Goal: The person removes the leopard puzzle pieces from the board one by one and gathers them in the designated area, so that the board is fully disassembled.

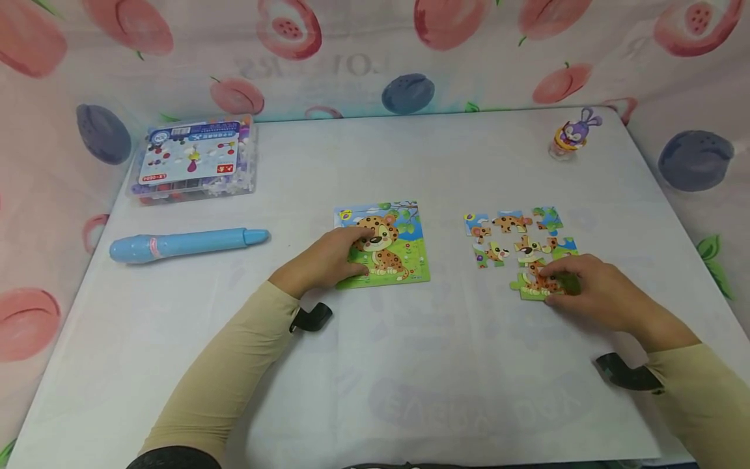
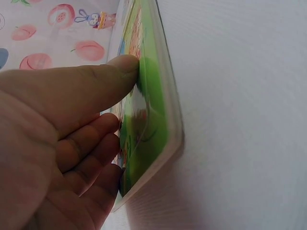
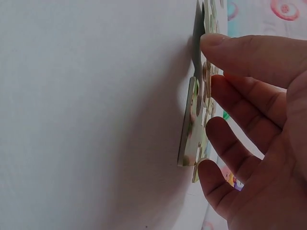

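Observation:
My left hand [image 1: 331, 259] rests on a square leopard-cub jigsaw board [image 1: 415, 251]. In the left wrist view its thumb [image 2: 125, 64] touches the green face near the rim, with the other fingers bent loosely on the board. To the right lie several loose jigsaw pieces [image 1: 511, 221], roughly in rows with gaps. My right hand [image 1: 606, 293] touches the lower-right pieces [image 1: 536, 286], thumb and forefinger apart over them. The right wrist view shows its thumb tip on the edge of the pieces and a separate jigsaw piece [image 3: 189, 127] below; the palm side hides part of the group.
A blue pen-shaped tube [image 1: 193, 245] lies at the left. Behind it is a clear plastic box [image 1: 193, 159] with a printed label and small coloured parts. A small purple rabbit figure [image 1: 574, 135] stands at the back right. Fruit-patterned cloth [image 1: 351, 85] borders the white table [image 1: 410, 378].

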The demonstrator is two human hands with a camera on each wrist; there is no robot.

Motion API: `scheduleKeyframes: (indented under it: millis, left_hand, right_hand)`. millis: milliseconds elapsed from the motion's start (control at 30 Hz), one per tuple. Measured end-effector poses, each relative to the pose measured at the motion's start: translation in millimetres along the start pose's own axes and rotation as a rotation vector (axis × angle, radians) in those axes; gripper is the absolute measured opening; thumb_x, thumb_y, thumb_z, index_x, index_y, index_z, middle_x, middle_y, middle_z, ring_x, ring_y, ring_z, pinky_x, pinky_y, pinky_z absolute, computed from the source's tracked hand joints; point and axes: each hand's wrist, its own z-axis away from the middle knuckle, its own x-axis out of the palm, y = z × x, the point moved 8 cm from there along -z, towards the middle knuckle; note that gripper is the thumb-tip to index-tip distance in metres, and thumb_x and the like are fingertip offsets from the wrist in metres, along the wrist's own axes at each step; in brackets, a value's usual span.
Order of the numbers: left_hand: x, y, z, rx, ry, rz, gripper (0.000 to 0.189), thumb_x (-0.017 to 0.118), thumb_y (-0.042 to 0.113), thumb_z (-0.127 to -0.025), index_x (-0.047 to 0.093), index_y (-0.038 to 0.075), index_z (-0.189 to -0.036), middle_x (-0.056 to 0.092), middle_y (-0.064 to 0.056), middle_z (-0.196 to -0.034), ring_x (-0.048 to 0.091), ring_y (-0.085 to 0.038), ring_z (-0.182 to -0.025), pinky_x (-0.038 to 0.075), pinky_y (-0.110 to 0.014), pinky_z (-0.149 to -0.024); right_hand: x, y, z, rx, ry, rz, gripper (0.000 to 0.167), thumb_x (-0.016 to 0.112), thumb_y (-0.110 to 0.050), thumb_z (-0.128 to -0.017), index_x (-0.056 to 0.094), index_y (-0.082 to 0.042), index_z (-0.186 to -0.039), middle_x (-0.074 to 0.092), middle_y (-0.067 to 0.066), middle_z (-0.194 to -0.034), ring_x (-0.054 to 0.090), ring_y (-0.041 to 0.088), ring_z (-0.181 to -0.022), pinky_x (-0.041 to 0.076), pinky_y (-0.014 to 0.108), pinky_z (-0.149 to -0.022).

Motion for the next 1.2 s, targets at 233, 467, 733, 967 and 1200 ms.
scheduleKeyframes:
  millis: [233,467,733,967,1200]
  left_hand:
    - [0.3,-1.1,-0.8,-0.007,0.001,0.004,0.068,0.076,0.015,-0.091,0.044,0.003,-0.150,0.047,-0.015,-0.149,0.040,-0.031,-0.139,0.033,-0.043,-0.114]
    - [0.9,-1.9,-1.0,-0.014,-0.001,0.007,0.068,0.076,0.016,-0.091,0.044,0.004,-0.150,0.046,-0.015,-0.150,0.039,-0.031,-0.139,0.033,-0.042,-0.114]
    - [1.2,-2.7,-1.2,-0.012,0.003,0.004,0.068,0.076,0.016,-0.091,0.044,0.004,-0.150,0.046,-0.015,-0.150,0.039,-0.031,-0.140,0.032,-0.042,-0.115]
    - [1.4,-3.1,-0.7,-0.016,-0.001,0.007,0.068,0.075,0.017,-0.092,0.043,0.004,-0.150,0.046,-0.014,-0.150,0.038,-0.031,-0.141,0.032,-0.042,-0.115]
    - [1.3,-3.2,-0.5,-0.014,0.002,0.013,0.068,0.075,0.016,-0.091,0.043,0.005,-0.150,0.046,-0.014,-0.150,0.039,-0.030,-0.140,0.033,-0.042,-0.114]
  right_hand:
    - [1.1,-1.4,1.1,-0.011,-0.001,0.004,0.040,0.084,-0.016,-0.082,0.070,-0.003,-0.117,0.060,0.026,-0.124,0.049,0.045,-0.117,0.040,0.062,-0.094]
    - [1.7,-1.6,1.1,-0.012,0.000,0.013,0.041,0.084,-0.017,-0.082,0.070,-0.003,-0.117,0.061,0.025,-0.123,0.049,0.044,-0.117,0.040,0.062,-0.094]
    - [2.8,-3.0,2.0,-0.014,-0.009,0.004,0.046,0.083,-0.017,-0.083,0.067,0.000,-0.122,0.060,0.026,-0.126,0.047,0.045,-0.119,0.038,0.064,-0.096]
    - [0.5,-5.1,1.6,-0.013,0.005,0.008,0.049,0.083,-0.017,-0.083,0.065,0.000,-0.124,0.060,0.025,-0.126,0.047,0.045,-0.119,0.039,0.064,-0.095]
    - [1.1,-4.5,0.3,-0.004,0.023,-0.001,0.043,0.081,-0.013,-0.084,0.067,0.000,-0.122,0.061,0.024,-0.124,0.048,0.044,-0.118,0.038,0.064,-0.095]
